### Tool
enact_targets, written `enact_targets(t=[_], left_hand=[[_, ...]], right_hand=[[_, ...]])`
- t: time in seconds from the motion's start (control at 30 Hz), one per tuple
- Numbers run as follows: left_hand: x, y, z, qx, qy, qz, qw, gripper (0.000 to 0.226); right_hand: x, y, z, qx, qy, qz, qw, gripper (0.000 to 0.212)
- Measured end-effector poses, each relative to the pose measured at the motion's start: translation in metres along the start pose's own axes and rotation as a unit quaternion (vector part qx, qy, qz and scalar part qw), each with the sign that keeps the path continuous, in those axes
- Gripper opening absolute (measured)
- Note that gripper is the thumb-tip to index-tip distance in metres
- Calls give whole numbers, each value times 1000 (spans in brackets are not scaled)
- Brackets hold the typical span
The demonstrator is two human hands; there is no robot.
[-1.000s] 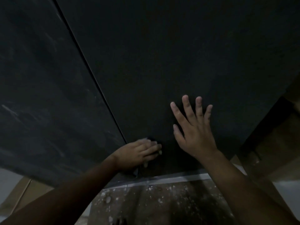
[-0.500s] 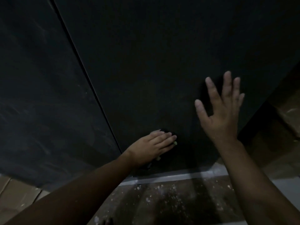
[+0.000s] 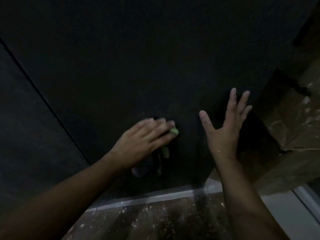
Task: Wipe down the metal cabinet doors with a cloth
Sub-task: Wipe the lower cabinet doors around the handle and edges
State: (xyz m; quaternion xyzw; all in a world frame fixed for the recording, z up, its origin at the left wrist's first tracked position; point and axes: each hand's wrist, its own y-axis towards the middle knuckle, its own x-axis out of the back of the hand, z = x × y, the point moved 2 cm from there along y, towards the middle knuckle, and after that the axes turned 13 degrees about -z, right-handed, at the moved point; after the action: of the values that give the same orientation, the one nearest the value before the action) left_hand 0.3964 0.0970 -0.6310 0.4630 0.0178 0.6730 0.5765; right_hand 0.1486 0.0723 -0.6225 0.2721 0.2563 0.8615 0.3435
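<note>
The right-hand dark metal cabinet door (image 3: 155,66) fills most of the view; a thin seam separates it from the left door (image 3: 26,118). My left hand (image 3: 143,141) presses a cloth (image 3: 174,131) flat against the lower part of the right door; green bits of the cloth show at my fingertips and a darker part hangs below my palm. My right hand (image 3: 225,129) is spread with fingers apart near the door's lower right edge, holding nothing; whether it touches the metal I cannot tell.
A pale strip (image 3: 147,198) runs along the foot of the cabinet above a speckled dark floor (image 3: 155,220). To the right stands a rough brown surface (image 3: 294,118) with pale flecks. A light rail (image 3: 304,198) lies at the lower right.
My left hand with the cloth has slid to the right and up along the door and is blurred. My right hand moved right toward the door's edge. The view shifted right.
</note>
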Motion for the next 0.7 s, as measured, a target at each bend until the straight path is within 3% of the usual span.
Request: enact_targets(t=[0.07, 0.13, 0.23, 0.37, 0.47, 0.57, 0.7], left_hand=[[19, 26, 15, 55, 12, -102, 993, 77], [38, 43, 35, 105, 31, -184, 977, 52], [48, 52, 49, 154, 47, -254, 954, 38], [37, 58, 36, 207, 58, -271, 938, 36], [21, 65, 15, 176, 50, -219, 958, 47], [-1, 64, -21, 68, 28, -86, 994, 69], [-24, 47, -47, -50, 34, 56, 997, 86]], right_hand=[[-2, 0, 0, -2, 13, 3, 1000, 90], [-3, 1, 1, 2, 21, 10, 1000, 88], [-2, 1, -1, 15, -1, 30, 999, 82], [5, -1, -12, 30, 21, 26, 999, 77], [9, 0, -15, 10, 53, -2, 999, 70], [10, 2, -16, -9, 59, -20, 998, 68], [5, 1, -13, -25, 54, 1, 998, 71]])
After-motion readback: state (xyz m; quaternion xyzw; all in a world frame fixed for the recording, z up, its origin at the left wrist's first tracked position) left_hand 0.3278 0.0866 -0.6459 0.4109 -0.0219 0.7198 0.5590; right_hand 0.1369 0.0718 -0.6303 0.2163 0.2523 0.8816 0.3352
